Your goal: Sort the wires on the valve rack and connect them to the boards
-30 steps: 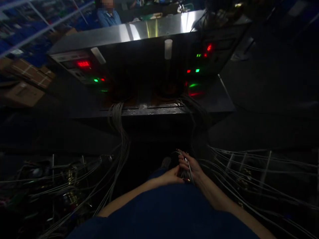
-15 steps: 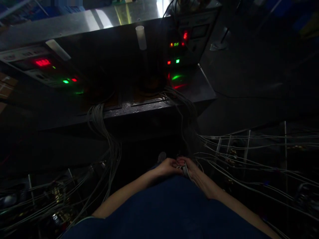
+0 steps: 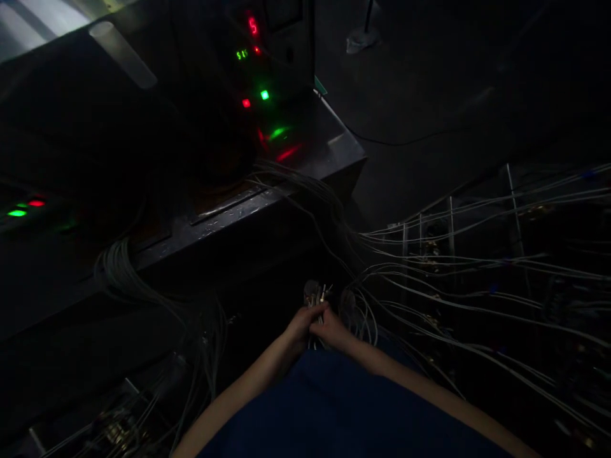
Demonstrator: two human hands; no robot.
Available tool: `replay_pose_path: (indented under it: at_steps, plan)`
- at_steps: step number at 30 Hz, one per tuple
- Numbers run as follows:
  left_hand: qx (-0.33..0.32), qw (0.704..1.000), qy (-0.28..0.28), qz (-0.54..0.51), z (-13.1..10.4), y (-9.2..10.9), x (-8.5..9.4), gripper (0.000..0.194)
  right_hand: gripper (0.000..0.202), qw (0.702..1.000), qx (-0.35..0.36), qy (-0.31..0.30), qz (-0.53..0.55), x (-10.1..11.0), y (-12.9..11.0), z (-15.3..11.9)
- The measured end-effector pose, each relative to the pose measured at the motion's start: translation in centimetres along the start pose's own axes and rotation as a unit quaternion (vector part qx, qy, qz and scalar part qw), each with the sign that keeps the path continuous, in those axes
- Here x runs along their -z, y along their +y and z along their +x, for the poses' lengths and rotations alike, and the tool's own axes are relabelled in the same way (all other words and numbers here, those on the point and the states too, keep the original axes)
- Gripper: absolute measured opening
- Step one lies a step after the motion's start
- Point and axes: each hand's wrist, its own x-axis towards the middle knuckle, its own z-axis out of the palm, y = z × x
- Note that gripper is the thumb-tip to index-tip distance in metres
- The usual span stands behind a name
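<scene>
Both hands meet low in the middle, just in front of the blue clothing. My left hand [image 3: 304,319] is closed round a bundle of thin pale cables [image 3: 312,342]. Against it, my right hand [image 3: 330,331] is closed on the same bundle, its thumb side touching the left fingers. Small metallic cable ends [image 3: 323,294] stick up above the fingers. Loops of cable [image 3: 370,321] hang to the right of the hands. The picture is dark, so single fingers are hard to make out.
A dark machine with a metal ledge [image 3: 334,143] and lit red and green indicators stands ahead. One thick cable bunch [image 3: 119,267] hangs from its left part. Long cables [image 3: 458,257] run right over a rack [image 3: 451,219]. A stand's base [image 3: 361,41] is at the top.
The view has turned right, so the machine appears further left. The hands have come closer together, and cable ends now show upright above them. The red digit changed from 6 to 5.
</scene>
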Motion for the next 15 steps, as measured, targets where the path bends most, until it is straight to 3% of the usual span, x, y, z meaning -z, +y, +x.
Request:
replay_pose_path:
  at_steps: [5, 7, 9, 11, 13, 15]
  plan:
    - [-0.002, 0.998, 0.045, -0.036, -0.4, -1.0, 0.1, 0.028, 0.022, 0.993, 0.042, 0.109, -0.011, 0.6, 0.8, -1.1]
    - [0.007, 0.999, 0.026, -0.037, -0.9, -1.0, 0.2, 0.026, 0.023, 0.991, 0.048, 0.124, 0.005, 2.0, 0.5, -1.7]
    - [0.014, 0.999, -0.031, -0.015, -1.5, -0.9, 0.2, 0.029, 0.027, 0.988, 0.065, 0.137, 0.014, 4.4, -0.4, -1.9]
    - [0.025, 0.995, -0.090, 0.022, -2.0, -0.6, 0.3, 0.035, 0.028, 0.976, 0.104, 0.191, -0.007, 7.8, -1.6, -1.3]
    - [0.042, 0.990, -0.122, 0.058, -2.3, -0.4, 0.3, 0.038, 0.025, 0.948, 0.130, 0.283, -0.068, 11.4, -2.7, 0.3]
    - [0.055, 0.987, -0.129, 0.081, -2.5, -0.2, 0.3, 0.039, 0.022, 0.941, 0.106, 0.305, -0.107, 14.4, -3.1, 2.5]
